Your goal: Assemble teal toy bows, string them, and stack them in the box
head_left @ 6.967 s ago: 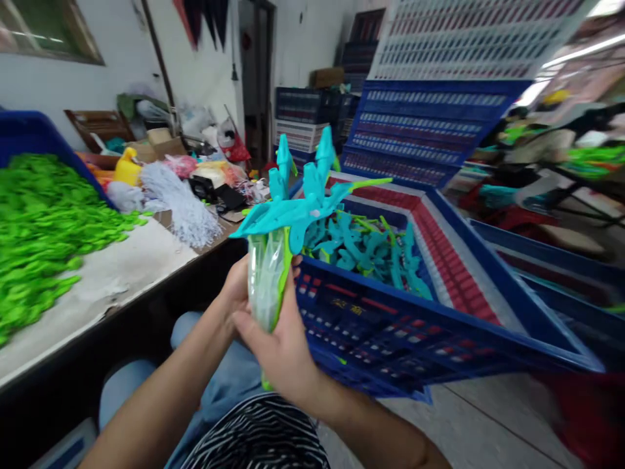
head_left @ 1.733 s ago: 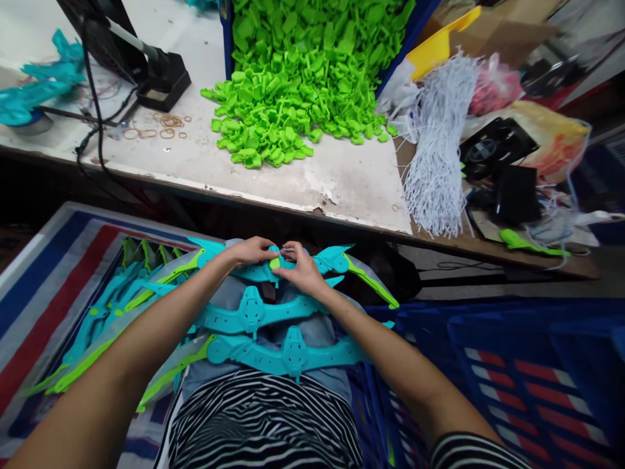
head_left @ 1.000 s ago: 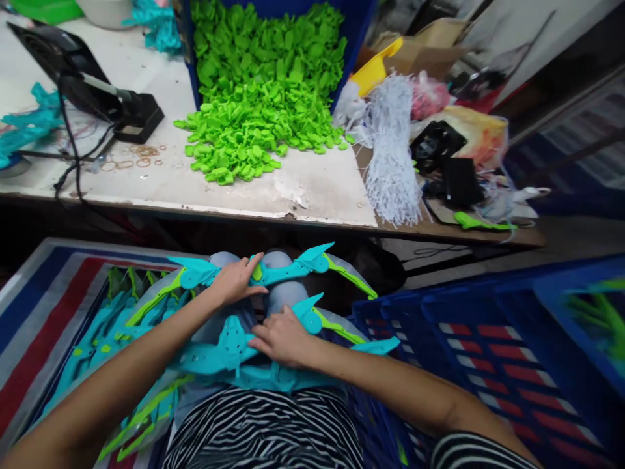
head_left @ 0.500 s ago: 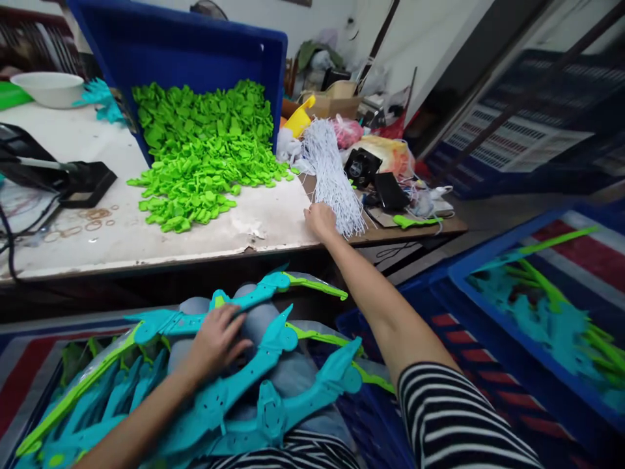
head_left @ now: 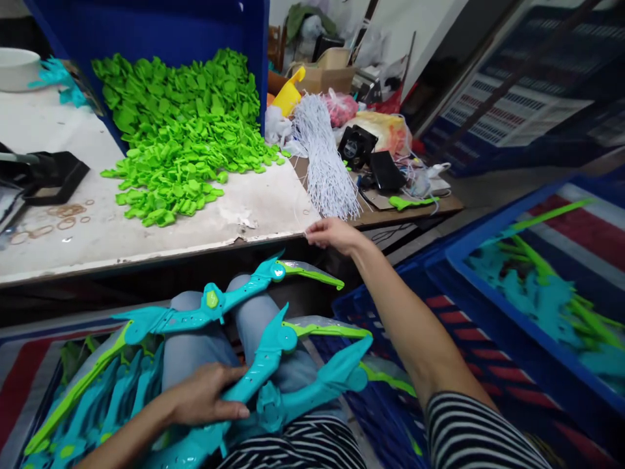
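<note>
Several turquoise toy bows with lime-green curved tips lie across my lap. My left hand [head_left: 209,394] is closed around the middle part of one toy bow [head_left: 266,355], thumb on the near side. Farther up my knees rests another toy bow [head_left: 185,319], which carries a green hexagonal piece [head_left: 211,298] at its centre. At the table's front edge, my right hand [head_left: 334,234] is pinched on a thin white string [head_left: 299,215]. Just beyond that hand spreads a bundle of white strings [head_left: 327,156].
Bright green plastic pieces [head_left: 180,137] spill from a tipped blue bin [head_left: 161,32] onto the table [head_left: 263,195]. Rubber bands [head_left: 68,215] lie at left. A blue crate [head_left: 454,260] with more bows stands at right. A black fan [head_left: 358,146] sits among clutter.
My left hand has come down from the far bow to grip the nearer one, uncovering the green hexagonal piece. My right hand has drawn back from the string bundle to the table edge.
</note>
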